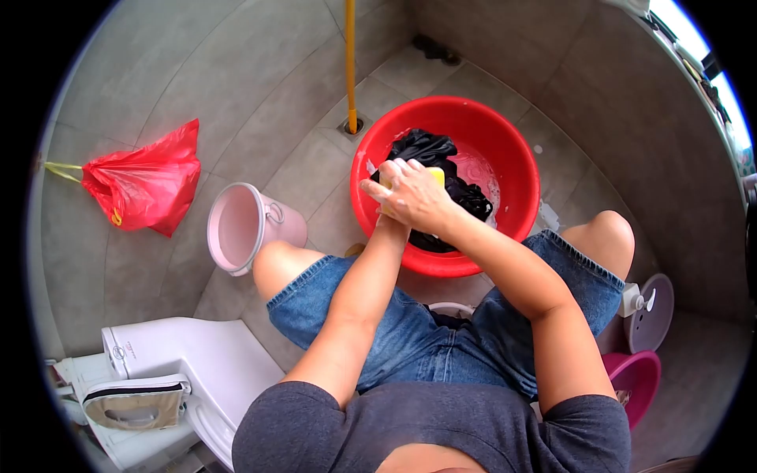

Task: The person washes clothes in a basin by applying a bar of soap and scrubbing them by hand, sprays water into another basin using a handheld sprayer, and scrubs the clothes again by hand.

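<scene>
A red basin point(520, 165) stands on the tiled floor in front of my knees. Wet black cloth point(469, 197) lies bunched inside it, with pinkish suds beside the cloth. Over the basin's left part, my right hand point(418, 193) is curled across a yellow object point(436, 175), which looks like a soap bar or sponge. Beneath it is my left hand point(388, 217), mostly covered by the right hand, so its fingers cannot be made out. Foam shows on the right hand's fingers.
A pink bucket point(292, 227) stands left of the basin. A yellow pipe point(351, 63) runs into a floor drain. A red bag point(150, 181) hangs at the left, above a white toilet point(189, 347). A magenta basin point(648, 378) and a white pump bottle point(630, 300) are at right.
</scene>
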The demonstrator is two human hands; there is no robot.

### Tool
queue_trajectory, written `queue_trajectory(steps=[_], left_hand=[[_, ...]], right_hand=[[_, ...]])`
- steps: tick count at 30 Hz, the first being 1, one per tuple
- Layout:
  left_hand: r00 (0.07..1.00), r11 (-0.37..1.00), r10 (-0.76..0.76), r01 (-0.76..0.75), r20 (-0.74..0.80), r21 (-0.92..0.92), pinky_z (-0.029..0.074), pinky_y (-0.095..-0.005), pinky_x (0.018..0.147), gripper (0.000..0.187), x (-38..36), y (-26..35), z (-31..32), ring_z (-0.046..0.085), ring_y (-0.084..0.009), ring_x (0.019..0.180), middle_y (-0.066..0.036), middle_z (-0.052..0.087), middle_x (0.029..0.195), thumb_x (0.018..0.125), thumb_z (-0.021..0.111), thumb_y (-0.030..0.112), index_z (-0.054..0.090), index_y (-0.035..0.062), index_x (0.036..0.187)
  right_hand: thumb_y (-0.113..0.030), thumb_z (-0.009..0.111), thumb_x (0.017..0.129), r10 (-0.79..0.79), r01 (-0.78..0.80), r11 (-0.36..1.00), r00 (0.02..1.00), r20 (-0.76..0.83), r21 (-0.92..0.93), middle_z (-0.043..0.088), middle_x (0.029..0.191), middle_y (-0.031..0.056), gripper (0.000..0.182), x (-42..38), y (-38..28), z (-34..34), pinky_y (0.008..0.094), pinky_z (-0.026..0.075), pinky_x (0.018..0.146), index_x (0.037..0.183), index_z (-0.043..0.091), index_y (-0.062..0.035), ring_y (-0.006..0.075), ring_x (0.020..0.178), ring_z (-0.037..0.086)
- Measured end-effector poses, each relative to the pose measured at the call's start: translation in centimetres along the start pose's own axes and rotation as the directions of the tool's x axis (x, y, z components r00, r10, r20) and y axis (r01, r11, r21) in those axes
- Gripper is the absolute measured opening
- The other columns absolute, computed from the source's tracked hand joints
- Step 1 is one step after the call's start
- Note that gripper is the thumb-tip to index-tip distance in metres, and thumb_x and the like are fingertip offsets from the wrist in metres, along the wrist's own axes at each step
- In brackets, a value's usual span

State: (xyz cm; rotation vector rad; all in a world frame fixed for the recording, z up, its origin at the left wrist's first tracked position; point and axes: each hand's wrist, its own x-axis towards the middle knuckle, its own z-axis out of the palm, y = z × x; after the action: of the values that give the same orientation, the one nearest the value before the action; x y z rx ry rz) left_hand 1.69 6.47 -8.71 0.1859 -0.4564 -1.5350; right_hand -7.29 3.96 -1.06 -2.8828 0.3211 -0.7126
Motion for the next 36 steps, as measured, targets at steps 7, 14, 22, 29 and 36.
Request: queue_trajectory(steps=[7,14,22,29,36], left_hand=[[0.896,0.965,-0.118,0.003,-0.428,-0.261,0.035,-0.0424,0.106,0.052,2.2,-1.0,1.2,0.049,-0.0274,0.121,-0.011,0.052,0.131,0.090,0.041,0.047,0.052,0.0085,0.124],[0.982,0.778,-0.062,-0.065,-0.180,-0.624,0.043,-0.0397,0.096,0.045,1.5,-0.7,0.7,0.056,-0.0291,0.103,-0.011,0.057,0.104,0.086,0.047,0.046,0.053,0.0123,0.115],[0.934,0.966,-0.234,0.192,-0.270,-0.175,0.048,-0.0375,0.095,0.042,2.7,-2.0,3.0,0.060,-0.0239,0.106,-0.012,0.061,0.119,0.092,0.050,0.037,0.057,0.0035,0.117],[0.918,0.897,-0.268,0.126,-0.293,-0.424,0.047,-0.0366,0.091,0.031,2.1,-0.7,4.5,0.058,-0.0221,0.101,-0.009,0.059,0.104,0.089,0.052,0.029,0.055,0.0057,0.110],[0.979,0.906,-0.013,-0.074,-0.202,-0.416,0.040,-0.0371,0.099,0.040,1.4,-0.7,4.1,0.047,-0.0231,0.117,-0.007,0.050,0.119,0.092,0.040,0.040,0.049,0.0112,0.118]], right_hand=[[-0.049,0.056,0.085,0.781,-0.651,0.604,0.597,-0.182,0.460,0.059,0.110,0.0198,0.050,-1.3,7.5,2.9,0.0420,0.040,0.093,0.111,0.058,-0.0061,0.0356,0.104,0.054],[-0.039,0.056,0.087,0.696,-0.647,0.711,0.702,-0.150,0.274,0.052,0.114,0.0258,0.045,-0.9,0.0,1.1,0.0486,0.044,0.088,0.124,0.051,-0.0142,0.0408,0.106,0.051],[-0.048,0.045,0.093,0.969,-0.546,0.009,0.212,0.127,0.838,0.060,0.090,0.0174,0.052,-4.7,13.2,6.4,0.0453,0.047,0.077,0.114,0.054,-0.0017,0.0298,0.082,0.059],[-0.044,0.054,0.090,0.857,-0.536,0.441,0.490,-0.159,0.720,0.061,0.096,0.0132,0.044,-0.2,8.4,-0.2,0.0330,0.046,0.077,0.112,0.057,-0.0060,0.0214,0.092,0.058],[-0.053,0.063,0.077,0.178,-0.200,0.979,0.930,-0.321,-0.038,0.058,0.101,0.0142,0.046,-0.1,2.4,-0.4,0.0459,0.036,0.095,0.104,0.061,-0.0153,0.0289,0.107,0.052]])
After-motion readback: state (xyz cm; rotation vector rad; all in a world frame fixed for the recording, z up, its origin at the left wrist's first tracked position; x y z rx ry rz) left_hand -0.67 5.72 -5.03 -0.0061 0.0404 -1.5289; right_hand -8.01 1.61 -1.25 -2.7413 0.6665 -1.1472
